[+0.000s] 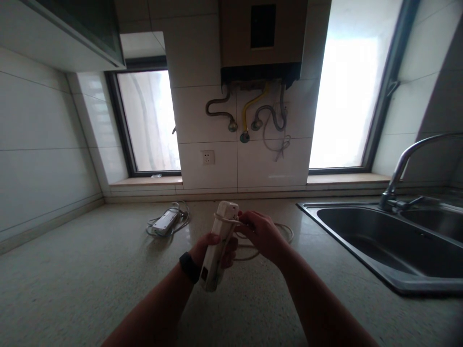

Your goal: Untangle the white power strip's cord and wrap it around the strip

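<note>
A white power strip [218,246] is held tilted above the counter, its far end raised. My left hand [210,250], with a dark band at the wrist, is closed around its middle. Pale cord wraps once across the strip near the far end. My right hand [262,236] is at the strip's right side, fingers pinched on the cord [249,259], which loops out behind and below that hand. Part of the cord is hidden by my fingers. Further left on the counter lies a second white power strip [166,220] with its cord coiled around it.
A steel double sink [361,246] with a faucet [401,164] is set into the speckled counter [108,270] on the right. A water heater [263,36] with hoses hangs on the tiled wall, a socket [208,157] below left of it. A cabinet [61,33] juts out at upper left.
</note>
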Demonstrator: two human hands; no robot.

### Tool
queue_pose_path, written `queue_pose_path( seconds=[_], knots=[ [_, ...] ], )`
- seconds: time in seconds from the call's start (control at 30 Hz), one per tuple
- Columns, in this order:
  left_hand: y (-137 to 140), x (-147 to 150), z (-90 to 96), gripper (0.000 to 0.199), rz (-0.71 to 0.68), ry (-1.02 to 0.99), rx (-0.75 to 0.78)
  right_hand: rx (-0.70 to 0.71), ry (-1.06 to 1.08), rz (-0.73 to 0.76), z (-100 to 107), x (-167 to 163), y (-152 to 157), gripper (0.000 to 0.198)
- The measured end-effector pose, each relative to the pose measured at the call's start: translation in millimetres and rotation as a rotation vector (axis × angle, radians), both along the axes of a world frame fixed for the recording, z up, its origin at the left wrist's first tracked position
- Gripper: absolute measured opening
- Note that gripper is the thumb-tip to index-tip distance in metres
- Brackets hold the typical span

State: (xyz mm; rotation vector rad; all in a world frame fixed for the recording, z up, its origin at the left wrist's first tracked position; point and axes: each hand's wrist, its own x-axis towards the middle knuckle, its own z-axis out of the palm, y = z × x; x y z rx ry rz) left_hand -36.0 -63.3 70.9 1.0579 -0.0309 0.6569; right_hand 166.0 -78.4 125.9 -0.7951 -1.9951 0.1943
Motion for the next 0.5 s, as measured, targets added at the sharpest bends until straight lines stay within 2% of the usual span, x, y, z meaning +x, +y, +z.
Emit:
queue_pose_path(
  seconds=[0.1, 0.17, 0.23, 0.33, 0.5],
  knots=[
    [-0.8, 0.2, 2.1, 0.041, -0.057, 0.042, 0.012, 0.099, 0.04, -0.071, -3.7, 1.0, 2.7, 0.021],
    [-1.6, -0.4, 4.0, 0.04, -0.109, 0.07, 0.023, 0.147, 0.051, -0.086, -5.6, 1.9, 3.3, 0.045],
    [-2.7, -1.3, 5.3, 0.04, -0.164, 0.067, 0.016, 0.165, 0.0, -0.04, -7.0, 2.3, 3.0, 0.061],
    [-4.4, -2.2, 5.4, 0.041, -0.235, 0.049, -0.029, 0.152, -0.087, 0.004, -8.0, 1.9, 1.9, 0.063],
    [-4.6, -0.2, -0.1, 0.042, -0.258, 0.065, -0.067, 0.211, -0.151, -0.096, -5.2, 4.0, 0.8, 0.053]
  ],
)
